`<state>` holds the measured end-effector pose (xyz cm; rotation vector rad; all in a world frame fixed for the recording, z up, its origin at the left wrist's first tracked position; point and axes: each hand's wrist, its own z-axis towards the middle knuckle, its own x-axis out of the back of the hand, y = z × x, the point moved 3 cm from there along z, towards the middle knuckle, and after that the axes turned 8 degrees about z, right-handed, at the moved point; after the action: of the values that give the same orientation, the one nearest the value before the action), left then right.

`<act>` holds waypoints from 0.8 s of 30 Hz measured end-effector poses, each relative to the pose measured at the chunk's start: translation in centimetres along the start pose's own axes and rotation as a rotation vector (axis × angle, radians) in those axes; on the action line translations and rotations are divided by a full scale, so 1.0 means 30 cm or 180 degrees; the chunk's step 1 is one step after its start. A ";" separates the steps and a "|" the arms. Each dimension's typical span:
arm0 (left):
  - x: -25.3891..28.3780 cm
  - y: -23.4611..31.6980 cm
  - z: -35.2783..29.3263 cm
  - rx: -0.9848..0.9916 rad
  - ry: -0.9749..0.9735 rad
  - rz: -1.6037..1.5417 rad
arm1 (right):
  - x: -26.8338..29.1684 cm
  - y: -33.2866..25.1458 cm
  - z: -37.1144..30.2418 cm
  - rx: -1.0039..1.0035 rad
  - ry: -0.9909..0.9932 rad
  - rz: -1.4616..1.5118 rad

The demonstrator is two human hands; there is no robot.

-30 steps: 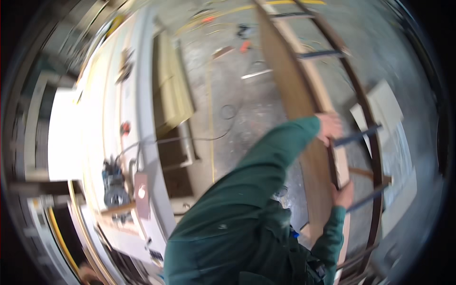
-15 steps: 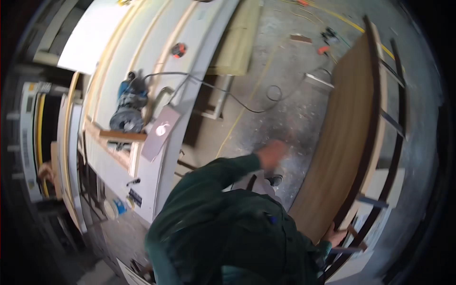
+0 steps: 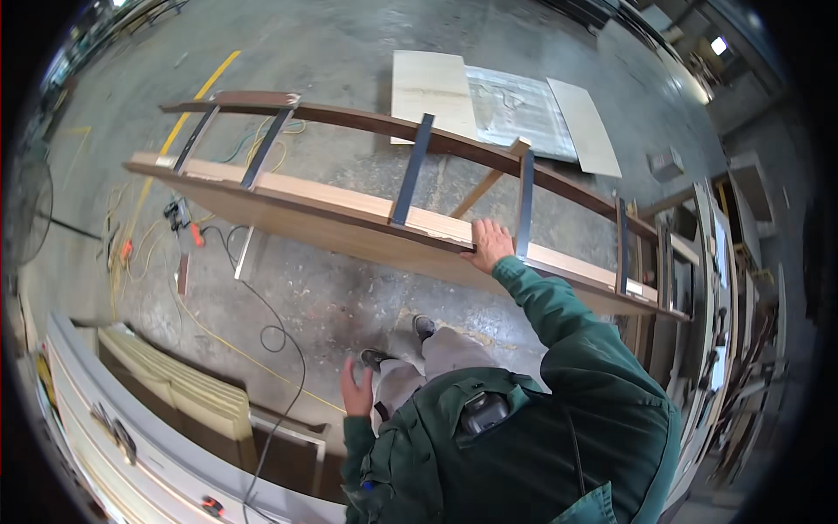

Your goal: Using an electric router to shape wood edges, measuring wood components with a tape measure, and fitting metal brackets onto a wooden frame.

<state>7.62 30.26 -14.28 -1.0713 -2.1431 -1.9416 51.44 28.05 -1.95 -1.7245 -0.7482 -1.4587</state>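
A long brown wood panel [image 3: 305, 224] stands on edge across the view in front of me, its pale top edge facing up. My right hand [image 3: 491, 244] grips that top edge right of the middle, fingers over the top and thumb toward the near side. Just right of it, a dark crossbar [image 3: 525, 205] runs from the panel to a dark brown strip [image 3: 349, 120] beyond. My left hand [image 3: 356, 389] hangs beside my left leg, holding nothing, with its fingers partly extended.
Behind me on the left is a long workbench [image 3: 166, 463] with stacked yellowish panels [image 3: 179, 375] beside it. A black cord [image 3: 281, 321] loops across the floor. Pale sheets [image 3: 432, 92] lie beyond the panel, and a rack of boards [image 3: 711, 341] stands at the right.
My view has swung to the right, so the panel now crosses ahead of me. My left hand, blurred out front before, is now beside my leg. The right hand remains at the panel's edge.
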 end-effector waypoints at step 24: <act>-0.212 0.599 1.022 0.0591 0.2220 -0.0852 | 0.177 0.080 0.037 0.0615 0.0121 0.2678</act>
<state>33.91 54.24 -8.29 -0.0401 -2.0450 -1.7836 54.98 27.47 2.78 -1.5627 -0.0850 -0.7994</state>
